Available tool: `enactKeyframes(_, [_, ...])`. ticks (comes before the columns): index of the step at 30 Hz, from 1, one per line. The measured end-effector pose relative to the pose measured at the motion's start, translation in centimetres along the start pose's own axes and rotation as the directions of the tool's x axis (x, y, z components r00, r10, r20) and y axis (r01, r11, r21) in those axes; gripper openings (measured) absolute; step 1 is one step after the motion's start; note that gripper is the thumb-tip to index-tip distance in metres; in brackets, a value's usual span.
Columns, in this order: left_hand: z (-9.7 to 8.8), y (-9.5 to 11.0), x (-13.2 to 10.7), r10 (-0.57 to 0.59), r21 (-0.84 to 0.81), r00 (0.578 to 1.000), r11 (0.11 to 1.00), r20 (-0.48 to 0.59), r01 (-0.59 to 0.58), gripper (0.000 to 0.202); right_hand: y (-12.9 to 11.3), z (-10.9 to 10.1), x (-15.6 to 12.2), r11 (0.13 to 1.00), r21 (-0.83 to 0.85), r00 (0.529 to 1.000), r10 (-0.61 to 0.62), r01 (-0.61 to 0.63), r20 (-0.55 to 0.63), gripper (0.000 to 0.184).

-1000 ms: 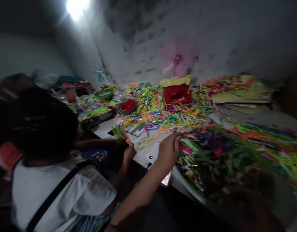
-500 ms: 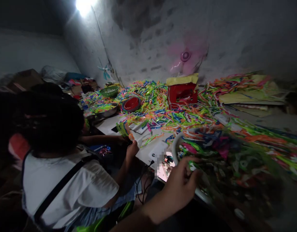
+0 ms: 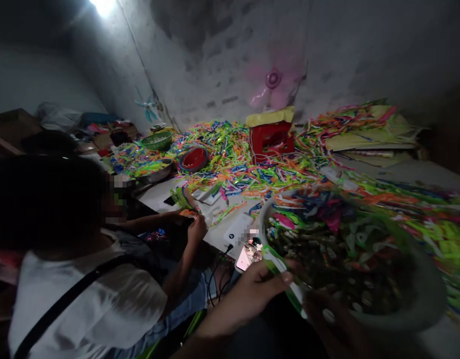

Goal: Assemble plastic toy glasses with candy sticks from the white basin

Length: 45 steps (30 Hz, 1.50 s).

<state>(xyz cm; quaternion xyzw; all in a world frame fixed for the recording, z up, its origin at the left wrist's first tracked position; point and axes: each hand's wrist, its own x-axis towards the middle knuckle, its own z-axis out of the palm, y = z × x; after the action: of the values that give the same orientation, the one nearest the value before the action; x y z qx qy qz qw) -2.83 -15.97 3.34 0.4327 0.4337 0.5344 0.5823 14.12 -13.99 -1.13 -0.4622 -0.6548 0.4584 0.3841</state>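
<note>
My left hand (image 3: 252, 294) is at the near rim of a large pale bowl (image 3: 431, 304), with its fingers pinched on a green plastic strip (image 3: 287, 289). The bowl is heaped with several coloured plastic pieces (image 3: 327, 229). My right hand (image 3: 329, 321) is dark and blurred just below the strip, at the bowl's near edge; its fingers do not show clearly. A phone (image 3: 246, 257) lies on the white table (image 3: 158, 197) just left of the bowl.
A person in a white shirt (image 3: 87, 304) sits at left, their hands (image 3: 194, 224) on small coloured pieces. Beyond lie a wide heap of coloured strips (image 3: 252, 169), a red stool (image 3: 270, 139), a red bowl (image 3: 194, 159), a green bowl (image 3: 157, 141) and a pink fan (image 3: 273, 80).
My left hand has come down from the strip heap to the bowl's near rim and taken a green strip. The bowl now sits closer and lower in view.
</note>
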Motion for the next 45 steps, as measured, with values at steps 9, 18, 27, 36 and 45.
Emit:
enactKeyframes(9, [-0.8, -1.6, 1.0, -0.105, -0.122, 0.979, 0.989, -0.177, 0.084, 0.048, 0.5, 3.0, -1.0, 0.982, 0.142, 0.991, 0.132, -0.127, -0.029, 0.036])
enactKeyframes(18, [-2.6, -1.7, 1.2, -0.026, 0.211, 0.994, 0.976, -0.107, 0.048, 0.028, -0.1, -0.4, -0.1, 0.983, 0.088, 0.956, 0.180, -0.163, -0.230, 0.038])
enactKeyframes(27, [-1.5, -1.9, 0.4, -0.195, 0.364, 0.945, 0.927, 0.263, 0.090, 0.020, -1.0, 0.5, 0.7, 0.995, 0.091, 0.997, -0.043, 0.048, -0.059, 0.052])
enactKeyframes(36, [-2.2, -1.6, 1.5, -0.057, 0.071, 0.969, 0.995, -0.241, 0.076, 0.042, -1.2, 0.1, -1.0, 0.985, -0.168, 0.997, -0.019, 0.031, 0.073, 0.027])
enactKeyframes(45, [-1.7, -1.2, 1.3, -0.044, 0.047, 0.970, 0.997, -0.238, 0.057, 0.040, -1.6, 1.3, -1.4, 0.967, -0.216, 0.990, -0.138, 0.137, 0.009, 0.024])
